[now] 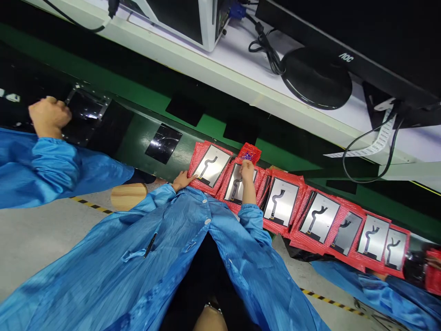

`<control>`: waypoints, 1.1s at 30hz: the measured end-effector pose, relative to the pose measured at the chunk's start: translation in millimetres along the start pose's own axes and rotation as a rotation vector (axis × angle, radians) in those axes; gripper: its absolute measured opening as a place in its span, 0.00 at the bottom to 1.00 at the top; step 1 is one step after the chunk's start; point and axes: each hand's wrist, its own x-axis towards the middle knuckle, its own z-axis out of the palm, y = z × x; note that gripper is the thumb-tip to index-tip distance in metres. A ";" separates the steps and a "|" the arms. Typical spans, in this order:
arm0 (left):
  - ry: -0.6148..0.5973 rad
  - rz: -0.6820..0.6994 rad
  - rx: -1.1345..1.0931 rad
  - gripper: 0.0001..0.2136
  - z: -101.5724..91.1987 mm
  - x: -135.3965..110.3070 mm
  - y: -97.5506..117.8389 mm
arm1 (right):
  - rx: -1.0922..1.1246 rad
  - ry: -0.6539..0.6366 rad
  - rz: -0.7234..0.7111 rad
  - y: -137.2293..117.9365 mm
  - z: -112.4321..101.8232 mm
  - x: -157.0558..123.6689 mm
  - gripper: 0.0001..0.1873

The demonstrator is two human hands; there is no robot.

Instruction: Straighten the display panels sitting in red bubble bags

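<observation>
A row of several grey display panels with black flex cables lies on red bubble-wrap bags along the green belt (213, 126). My left hand (182, 180) lies open, its fingers stretched onto the near corner of the leftmost panel (212, 165). My right hand (246, 173) is over the second panel (234, 186), pinched on the lower edge of a small red bag (250, 152) with a purple spot at the fingertips. The third panel (280, 202) lies just right of my right sleeve.
A co-worker's closed hand (48, 116) in a blue sleeve is at the far left by a black fixture (87, 108). Another blue sleeve (382, 285) is at the lower right. A monitor with a round base (317, 78), cables and a label strip (379, 138) stand on the white shelf. A wooden stool (128, 196) is beside me.
</observation>
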 end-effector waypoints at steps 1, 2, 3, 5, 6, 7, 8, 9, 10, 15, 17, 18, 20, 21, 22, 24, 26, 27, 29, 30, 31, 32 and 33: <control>-0.001 -0.001 0.007 0.47 0.3 -0.1 0.0 | 0.048 0.130 0.023 -1.8 -4.7 12.6 0.10; -0.002 -0.001 0.012 0.47 0.6 -0.1 0.2 | 0.082 0.225 0.050 -2.9 -9.5 24.5 0.10; -0.001 0.001 0.014 0.46 0.6 -0.2 0.4 | 0.096 0.277 0.075 -3.2 -14.2 35.2 0.12; -0.003 0.004 0.010 0.45 0.3 -0.2 0.9 | 0.053 0.270 0.106 -2.2 -23.6 51.5 0.19; -0.005 0.008 0.006 0.45 -0.2 -0.2 1.2 | 0.004 0.245 0.112 -1.2 -28.2 56.8 0.22; -0.008 0.012 0.002 0.44 -0.7 -0.2 1.4 | -0.051 0.222 0.111 0.0 -32.7 60.2 0.26; -0.011 0.015 0.000 0.44 -1.2 -0.1 1.4 | -0.106 0.206 0.104 1.0 -36.9 62.0 0.29; -0.013 0.019 -0.001 0.44 -1.6 0.0 1.3 | -0.158 0.204 0.094 2.0 -41.0 62.2 0.31; -0.013 0.021 -0.002 0.43 -1.8 0.2 1.1 | -0.205 0.213 0.085 2.7 -44.7 61.3 0.32; 0.019 0.021 0.003 0.41 0.9 0.9 -1.7 | -0.340 0.298 0.046 4.4 -57.4 49.4 0.31; 0.038 0.016 0.016 0.40 2.5 1.3 -2.7 | -0.340 0.293 0.046 5.3 -60.0 46.2 0.32; 0.040 0.014 0.019 0.40 3.1 1.4 -3.1 | -0.330 0.284 0.050 5.8 -61.0 45.5 0.32; 0.024 0.021 0.009 0.42 3.5 1.5 -3.3 | -0.293 0.271 0.056 6.6 -62.7 45.6 0.33; 0.013 0.028 -0.001 0.43 3.4 1.4 -3.2 | -0.275 0.272 0.053 6.6 -63.4 46.1 0.34; 0.007 0.031 -0.009 0.44 3.2 1.2 -2.9 | -0.262 0.278 0.043 6.4 -64.0 46.8 0.34; 0.003 0.031 -0.015 0.44 2.4 0.5 -2.1 | -0.263 0.308 0.012 4.9 -64.3 47.4 0.31; 0.006 0.027 -0.015 0.44 1.6 -0.7 -1.1 | -0.292 0.340 -0.032 2.9 -61.5 44.8 0.28; 0.006 0.024 -0.015 0.44 1.3 -1.3 -0.7 | -0.305 0.345 -0.059 2.1 -58.0 41.6 0.26; 0.004 0.019 -0.017 0.44 0.8 -2.4 -0.3 | -0.324 0.305 -0.118 1.6 -45.5 30.4 0.23; 0.004 0.017 -0.018 0.45 0.7 -2.7 -0.2 | -0.333 0.254 -0.144 2.2 -36.5 22.6 0.23; 0.004 0.015 -0.020 0.45 0.8 -2.8 -0.2 | -0.345 0.187 -0.165 3.3 -25.7 13.6 0.22; 0.004 0.013 -0.021 0.45 1.0 -2.7 -0.3 | -0.364 0.102 -0.174 5.1 -13.7 3.9 0.21; 0.006 0.013 -0.023 0.45 1.4 -2.3 -0.5 | -0.389 0.009 -0.162 7.3 -1.0 -6.0 0.21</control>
